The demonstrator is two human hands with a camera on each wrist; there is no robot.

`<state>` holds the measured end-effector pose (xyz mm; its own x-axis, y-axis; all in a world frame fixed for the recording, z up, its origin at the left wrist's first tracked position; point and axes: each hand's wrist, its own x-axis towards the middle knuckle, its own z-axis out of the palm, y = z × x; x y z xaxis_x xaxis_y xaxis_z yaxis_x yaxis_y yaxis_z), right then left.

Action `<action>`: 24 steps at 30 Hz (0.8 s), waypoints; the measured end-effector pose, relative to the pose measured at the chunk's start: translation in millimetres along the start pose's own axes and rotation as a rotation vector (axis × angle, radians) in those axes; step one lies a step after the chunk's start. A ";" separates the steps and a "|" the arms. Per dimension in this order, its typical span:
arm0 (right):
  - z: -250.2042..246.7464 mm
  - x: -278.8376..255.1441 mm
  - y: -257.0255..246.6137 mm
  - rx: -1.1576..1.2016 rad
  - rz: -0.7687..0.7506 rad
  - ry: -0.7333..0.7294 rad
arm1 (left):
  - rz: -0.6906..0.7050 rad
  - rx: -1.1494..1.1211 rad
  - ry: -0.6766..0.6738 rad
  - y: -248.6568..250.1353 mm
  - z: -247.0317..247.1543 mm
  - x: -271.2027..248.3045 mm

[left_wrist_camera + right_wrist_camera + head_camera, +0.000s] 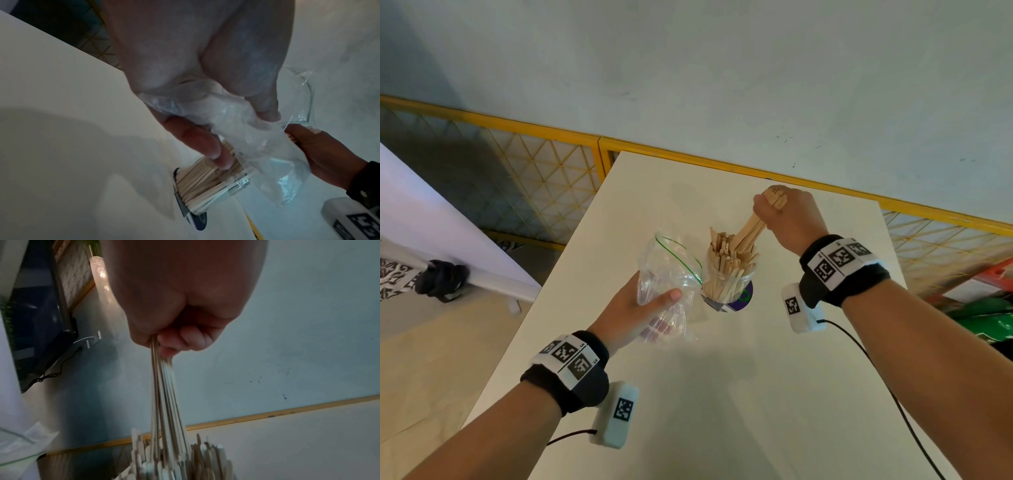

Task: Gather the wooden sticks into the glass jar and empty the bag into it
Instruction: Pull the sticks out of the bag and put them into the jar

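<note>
My right hand [787, 216] clenches a bundle of sticks [751, 224], their ends already down in the full jar [727, 281] on the worktop [722, 394]; my left hand [633, 313] grips the bag [669, 274] beside it, seemingly empty, clear of the mouth.

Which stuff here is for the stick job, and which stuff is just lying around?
For the job:
jar, full of sticks
sticks gripped by the right hand above the jar
bag, looks empty, held by the left hand

Just there:
table
yellow fence
black bundle on the left
</note>
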<state>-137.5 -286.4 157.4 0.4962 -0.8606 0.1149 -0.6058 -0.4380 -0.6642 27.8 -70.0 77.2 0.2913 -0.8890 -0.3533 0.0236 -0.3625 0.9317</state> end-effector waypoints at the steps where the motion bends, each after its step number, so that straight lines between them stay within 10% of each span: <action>1: 1.7 0.5 -3.0 -0.038 -0.026 -0.011 | -0.002 0.002 0.002 0.2 0.1 0.1; 24: 25.7 -16.9 17.9 -0.144 0.035 -0.087 | 0.017 0.005 -0.013 3.5 -0.4 2.6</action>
<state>-140.7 -273.0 124.5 0.5211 -0.8531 0.0253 -0.7037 -0.4462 -0.5529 29.0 -73.4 79.6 0.2793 -0.8986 -0.3383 0.0142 -0.3484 0.9372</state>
